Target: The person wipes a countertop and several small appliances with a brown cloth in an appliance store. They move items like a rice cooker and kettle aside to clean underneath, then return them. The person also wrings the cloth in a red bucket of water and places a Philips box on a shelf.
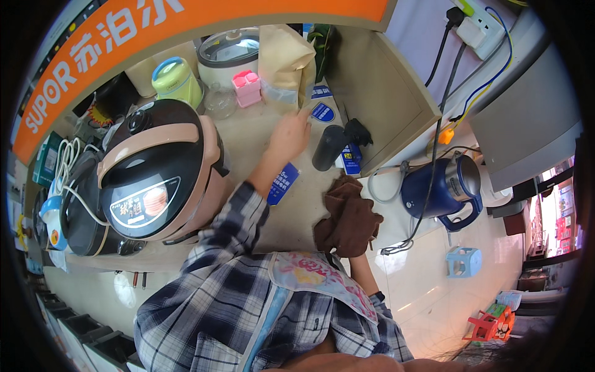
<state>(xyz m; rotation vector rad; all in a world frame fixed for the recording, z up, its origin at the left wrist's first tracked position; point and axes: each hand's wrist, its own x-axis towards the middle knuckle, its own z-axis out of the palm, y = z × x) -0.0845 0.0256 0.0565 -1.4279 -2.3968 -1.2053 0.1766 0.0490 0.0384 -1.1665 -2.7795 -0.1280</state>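
Currently, the left hand (291, 132) stretches out across the counter (248, 133), its fingertips meeting the lower edge of a brown paper bag (287, 59) at twelve o'clock from it; whether they pinch the paper or merely rest against it, I cannot tell. A crumpled dark brown cloth (350, 214) lies at five o'clock from that hand, by the near edge of the counter. The right forearm (364, 273) runs up beneath this cloth, which hides the right hand, so its grip cannot be told.

Taking the left hand as the centre of the dial, a shield-shaped blue label (323, 112) sits at two, a black cylinder (328, 149) near four, and a blue printed card (284, 185) at six, just beside the plaid sleeve (238, 214). The pink-beige electric pressure cooker (164, 173), with its arched handle, fills eight o'clock. At ten stands a yellow-green lidded container (176, 80); a small pink box (246, 88) is nearer, between ten and eleven. A white rice cooker with a glass lid (229, 56) is at eleven. Well apart, toward four, stands a dark blue electric kettle (434, 186).
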